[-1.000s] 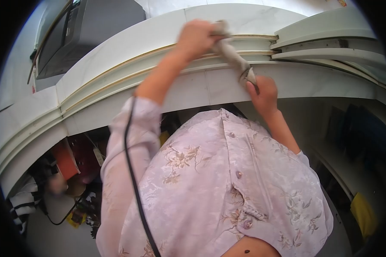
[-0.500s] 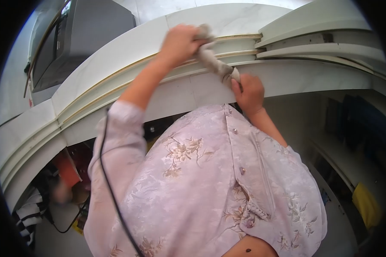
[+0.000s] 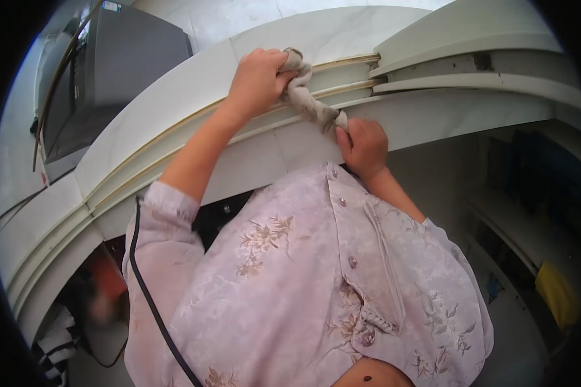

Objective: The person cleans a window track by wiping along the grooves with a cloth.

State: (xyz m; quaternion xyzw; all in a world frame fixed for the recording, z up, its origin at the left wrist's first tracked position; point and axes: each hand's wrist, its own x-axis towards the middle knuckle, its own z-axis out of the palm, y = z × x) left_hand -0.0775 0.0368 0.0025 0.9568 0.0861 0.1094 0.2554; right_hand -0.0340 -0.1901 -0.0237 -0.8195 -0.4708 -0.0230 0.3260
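A greyish-white cloth [image 3: 305,100], twisted into a rope and stained dark in places, stretches between my two hands. Its upper end is in my left hand [image 3: 257,79], whose fingers are wrapped round it. My right hand [image 3: 366,143] pinches the lower end between thumb and fingers. Both hands are above a white stone-like ledge [image 3: 239,158] with long, brown-edged grooves. Part of the cloth lies over these grooves in the view; whether it touches them I cannot tell.
A dark grey box-shaped device [image 3: 126,77] stands beyond the ledge at upper left. White panels [image 3: 471,39] meet the grooves at upper right. Below the ledge are a yellow item [image 3: 557,295] at right and a black-and-white checked cloth [image 3: 57,345] at left.
Both hands and the cloth have shifted a little to the left in the view. My left hand is also slightly lower, and both hands still grip the cloth.
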